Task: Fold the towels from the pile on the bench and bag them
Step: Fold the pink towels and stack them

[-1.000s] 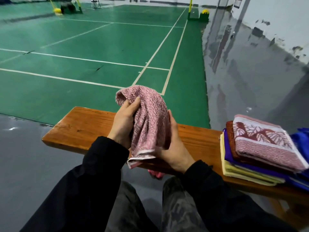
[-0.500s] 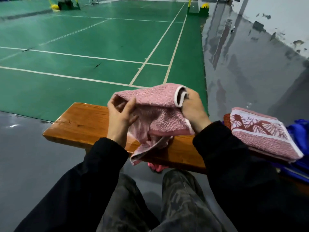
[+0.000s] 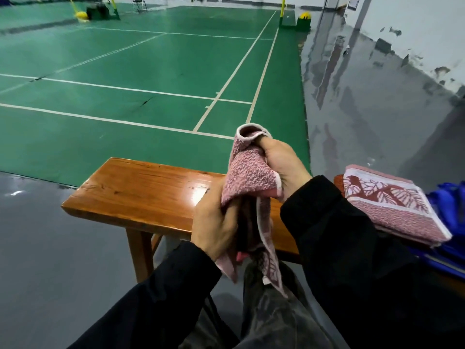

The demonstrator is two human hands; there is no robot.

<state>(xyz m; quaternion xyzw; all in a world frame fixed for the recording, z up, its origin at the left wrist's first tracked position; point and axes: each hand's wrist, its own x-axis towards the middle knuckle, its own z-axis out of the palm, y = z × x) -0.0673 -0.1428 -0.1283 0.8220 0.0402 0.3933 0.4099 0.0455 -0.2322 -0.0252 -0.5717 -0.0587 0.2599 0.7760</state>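
A pink textured towel (image 3: 247, 177) hangs bunched between my two hands above the wooden bench (image 3: 141, 195). My right hand (image 3: 279, 159) grips its upper end, with a white-edged corner curling over the thumb. Lower down, my left hand (image 3: 216, 222) clutches the towel's middle, and the leaf-patterned end dangles past my knees. At the right, a folded pink towel with a leaf border (image 3: 392, 205) lies on top of a stack, mostly hidden by my right sleeve. Blue fabric (image 3: 450, 222), possibly a bag, sits at the far right edge.
The bench's left half shows bare glossy wood, with a leg (image 3: 141, 255) underneath. Beyond lies a green court with white lines (image 3: 156, 91), and grey wet-looking floor (image 3: 364, 109) runs along the right wall. Yellow-and-green net posts stand far back.
The towel went from spread between my hands to bunched and hanging upright. My right hand rose with one end while my left hand dropped and moved right to the middle.
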